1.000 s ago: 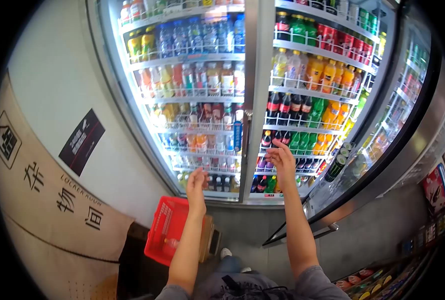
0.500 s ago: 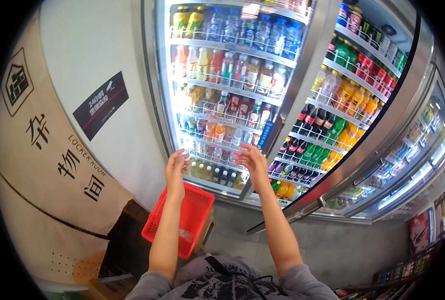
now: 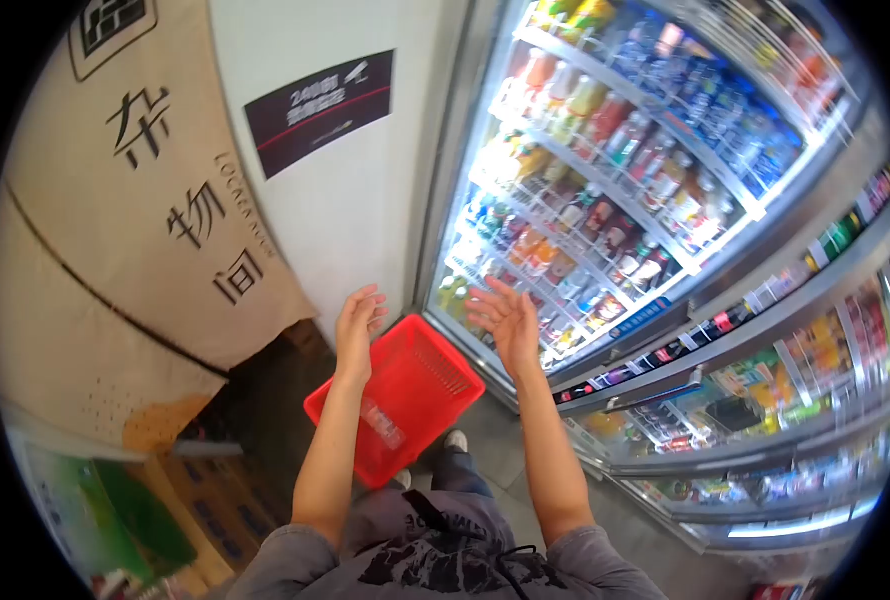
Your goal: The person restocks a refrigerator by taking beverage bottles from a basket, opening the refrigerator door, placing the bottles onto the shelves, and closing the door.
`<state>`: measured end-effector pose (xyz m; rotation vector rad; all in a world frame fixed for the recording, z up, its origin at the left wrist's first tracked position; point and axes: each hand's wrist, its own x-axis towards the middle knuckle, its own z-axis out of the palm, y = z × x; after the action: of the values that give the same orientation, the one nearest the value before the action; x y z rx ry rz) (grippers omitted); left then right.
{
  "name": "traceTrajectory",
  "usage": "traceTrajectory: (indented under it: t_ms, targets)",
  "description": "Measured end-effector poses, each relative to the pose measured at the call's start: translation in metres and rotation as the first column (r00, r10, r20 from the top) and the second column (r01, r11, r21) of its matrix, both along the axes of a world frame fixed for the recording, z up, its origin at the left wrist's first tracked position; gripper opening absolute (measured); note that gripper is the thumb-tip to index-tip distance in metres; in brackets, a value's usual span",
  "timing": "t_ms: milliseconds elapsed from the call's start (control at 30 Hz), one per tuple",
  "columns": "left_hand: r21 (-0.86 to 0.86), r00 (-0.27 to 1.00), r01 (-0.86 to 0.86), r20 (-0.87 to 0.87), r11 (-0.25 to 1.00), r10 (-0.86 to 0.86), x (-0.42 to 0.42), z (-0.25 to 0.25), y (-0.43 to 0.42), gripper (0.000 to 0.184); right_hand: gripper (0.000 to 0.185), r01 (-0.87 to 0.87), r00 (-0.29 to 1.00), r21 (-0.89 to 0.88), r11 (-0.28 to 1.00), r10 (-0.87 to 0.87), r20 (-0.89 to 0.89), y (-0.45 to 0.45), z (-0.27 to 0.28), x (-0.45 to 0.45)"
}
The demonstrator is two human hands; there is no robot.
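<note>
Both my hands are raised in front of me with nothing in them. My left hand (image 3: 361, 335) has its fingers loosely curved and apart, over the left side of a red plastic basket (image 3: 430, 365). My right hand (image 3: 505, 325) is spread, palm turned inward, in front of the lower part of a lit drinks fridge (image 3: 605, 190). Rows of bottles (image 3: 620, 130) stand on its wire shelves. The basket sits low before me, its inside showing a pale label (image 3: 382, 425). Neither hand appears to touch the basket or the fridge.
A beige curtain (image 3: 165, 290) with dark lettering hangs at the left, beside a white wall with a dark sign (image 3: 320, 108). More glass-door fridges (image 3: 745, 400) line the right. Cardboard boxes (image 3: 210, 510) stand at the lower left. My shoe (image 3: 455, 441) shows on the grey floor.
My view has turned left and down, so the fridge has shifted right and the curtain and basket show more centrally. My hands stay raised, fingers apart.
</note>
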<state>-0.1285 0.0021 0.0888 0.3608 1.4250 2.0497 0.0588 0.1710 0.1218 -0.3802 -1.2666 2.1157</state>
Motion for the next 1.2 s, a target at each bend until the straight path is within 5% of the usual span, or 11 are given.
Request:
traceTrajectory:
  t_ms: [633, 1000, 1200]
  targets:
    - [-0.227, 0.808, -0.511, 0.203, 0.829, 0.553, 0.039, -0.134, -0.083, 0.026, 0.053, -0.571, 0.768, -0.270, 0.775, 0.621, 0.159, -0.004, -0.134, -0.106]
    - [-0.480, 0.650, -0.315, 0.519, 0.819, 0.555, 0.084, -0.321, -0.117, 0.033, 0.047, -0.520, 0.606, -0.411, 0.749, 0.662, 0.442, -0.051, -0.297, -0.102]
    - [-0.575, 0.666, -0.295, 0.450, 0.764, 0.595, 0.093, -0.389, -0.093, 0.047, 0.043, -0.452, 0.514, -0.451, 0.769, 0.639, 0.572, -0.072, -0.407, -0.090]
